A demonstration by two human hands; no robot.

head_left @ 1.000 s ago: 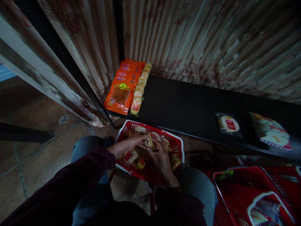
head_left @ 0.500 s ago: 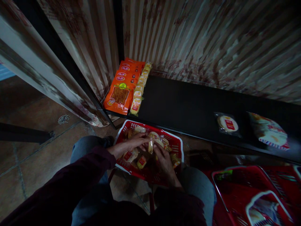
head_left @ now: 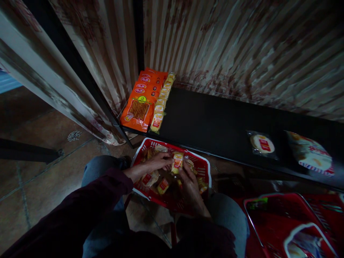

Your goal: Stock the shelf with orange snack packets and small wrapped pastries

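A small yellow wrapped snack cake (head_left: 177,162) with a red label is held up over a red basket (head_left: 208,168) with a white rim. My right hand (head_left: 190,181) grips its lower right side between thumb and fingers. On the left edge of the wrapper, the bent fingers of my left hand (head_left: 160,161) are closed against it. Beneath both hands, the basket holds several more wrapped snacks, among them a yellow packet (head_left: 162,186) and a round pale one (head_left: 150,178).
A black shelf (head_left: 204,118) runs behind the basket. Orange snack bags (head_left: 138,107) and a row of yellow packets (head_left: 159,107) lie at its left end. A round wrapped snack (head_left: 262,144) and a white bag (head_left: 311,154) lie farther right. More red baskets (head_left: 271,215) stand at lower right.
The snack cake has been turned between my hands, so its red-labelled face now shows instead of its narrow edge. Both hands stay over the basket.
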